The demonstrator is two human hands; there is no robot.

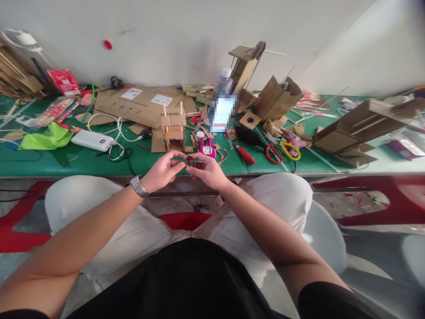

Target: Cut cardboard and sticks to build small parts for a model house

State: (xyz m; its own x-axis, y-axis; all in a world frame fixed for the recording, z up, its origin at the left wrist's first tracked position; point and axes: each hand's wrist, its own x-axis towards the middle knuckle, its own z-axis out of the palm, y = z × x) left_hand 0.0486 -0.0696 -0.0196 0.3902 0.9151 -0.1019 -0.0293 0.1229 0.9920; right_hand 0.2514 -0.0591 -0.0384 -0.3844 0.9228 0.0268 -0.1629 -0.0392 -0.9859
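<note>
Small dark piece [189, 160] is up between my 2 hands at the tabletop's [83, 166] front edge, left grip [177, 161] and right grip [194, 162] both pinched nearly closed on it, likely so 1 steadies while the other works. Cardboard frame [173, 133] stands upright just beyond, pink case [207, 147] beside it, probably parked for easy reach.

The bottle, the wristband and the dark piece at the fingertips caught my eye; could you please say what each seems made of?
Bottle: probably clear, glossy plastic, as it is see-through with highlights. Wristband: likely metal, judging by its silvery sheen. Dark piece: material unclear, too small and partly hidden.
</note>
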